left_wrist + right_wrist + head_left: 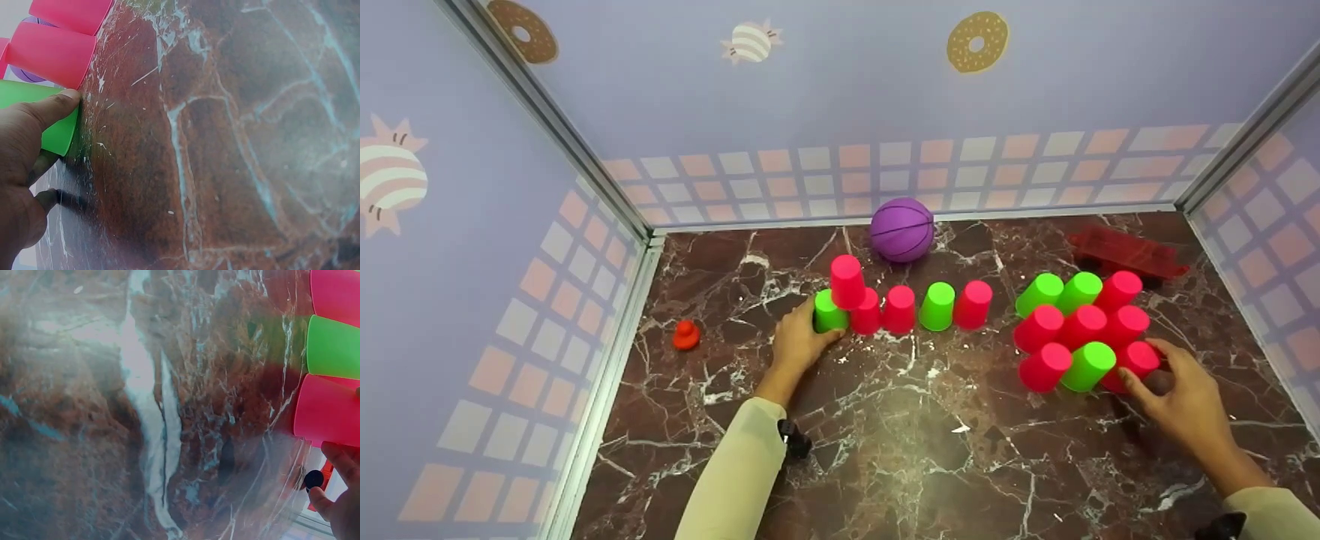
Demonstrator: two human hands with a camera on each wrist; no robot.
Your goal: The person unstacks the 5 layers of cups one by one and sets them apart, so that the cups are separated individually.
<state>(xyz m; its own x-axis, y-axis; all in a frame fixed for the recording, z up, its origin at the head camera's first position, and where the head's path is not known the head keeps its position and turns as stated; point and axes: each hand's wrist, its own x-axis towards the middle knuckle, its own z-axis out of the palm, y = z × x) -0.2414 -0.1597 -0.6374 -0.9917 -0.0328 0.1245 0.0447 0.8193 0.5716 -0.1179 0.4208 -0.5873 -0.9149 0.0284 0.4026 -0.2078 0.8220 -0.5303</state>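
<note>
My left hand (797,341) grips an upside-down green cup (829,312) at the left end of a row, thumb on its near side. In the left wrist view that thumb (59,106) lies across the green cup (59,135) near its rim. One pink cup (847,279) is stacked above the green cup and its pink neighbour (866,315). Over on the right, my right hand (1189,397) holds the near-right pink cup (1141,358) of a block of upside-down cups, thumb and fingers on either side. The right wrist view shows this pink cup (326,408) beside a green one (334,349).
The row continues with a pink cup (899,309), a green cup (937,306) and another pink cup (973,304). Behind it sits a purple ball (901,231). A red translucent skateboard (1129,253) lies at the back right. A small orange duck (685,335) stands at left. Walls enclose the marble-patterned surface.
</note>
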